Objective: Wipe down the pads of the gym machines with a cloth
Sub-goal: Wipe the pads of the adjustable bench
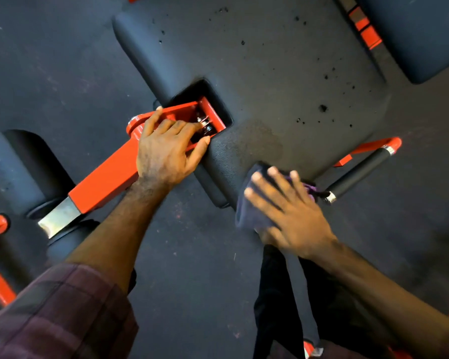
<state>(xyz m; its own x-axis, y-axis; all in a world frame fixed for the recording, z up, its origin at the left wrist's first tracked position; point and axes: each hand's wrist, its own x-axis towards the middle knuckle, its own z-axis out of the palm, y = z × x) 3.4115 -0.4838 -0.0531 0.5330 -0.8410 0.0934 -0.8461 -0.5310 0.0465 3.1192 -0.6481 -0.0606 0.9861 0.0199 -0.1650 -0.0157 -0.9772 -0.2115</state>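
Observation:
A large black textured pad [283,81] of a gym machine fills the upper middle of the view, with a damp patch near its near edge. My right hand [285,211] lies flat with spread fingers on a dark purple cloth [249,213], pressing it against the pad's near edge. My left hand [166,149] grips the red steel arm [106,177] where it enters a cut-out in the pad, fingers curled over the bracket and its bolts.
A black roller pad [18,169] sits at the left on the red arm. A black-grip handle [360,172] on a red bracket sticks out right of the cloth. Another dark pad [425,35] lies at the top right. Dark rubber floor [192,294] lies below.

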